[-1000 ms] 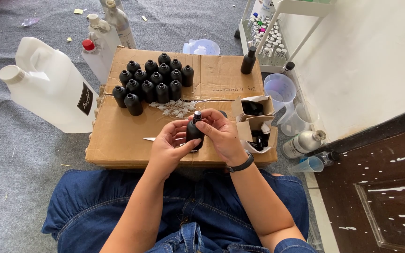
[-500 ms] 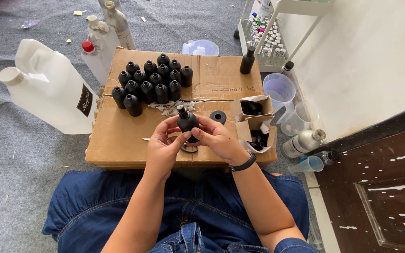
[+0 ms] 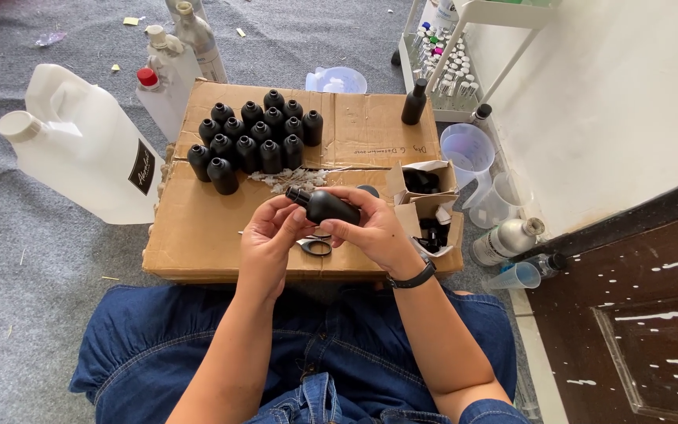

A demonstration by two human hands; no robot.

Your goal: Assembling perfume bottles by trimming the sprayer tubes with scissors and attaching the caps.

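A small black bottle (image 3: 325,206) lies tilted, neck pointing left, above a flattened cardboard box (image 3: 198,228). My right hand (image 3: 374,232) grips its body. My left hand (image 3: 270,239) touches the neck end with its fingertips. Under my hands lie scissors (image 3: 315,246) with black handles. A cluster of several upright black bottles (image 3: 253,137) stands at the back left of the cardboard. A small black cap (image 3: 369,190) rests just beyond my right hand.
A big white jug (image 3: 80,145) lies on the grey carpet at left. Two small open boxes (image 3: 425,206) hold black parts at right. Clear measuring cups (image 3: 468,153), a silver bottle (image 3: 500,239) and a white rack (image 3: 449,55) of vials stand by the wall.
The bottle has tipped from upright to lying sideways in my hands. My hands have shifted slightly toward me and to the left.
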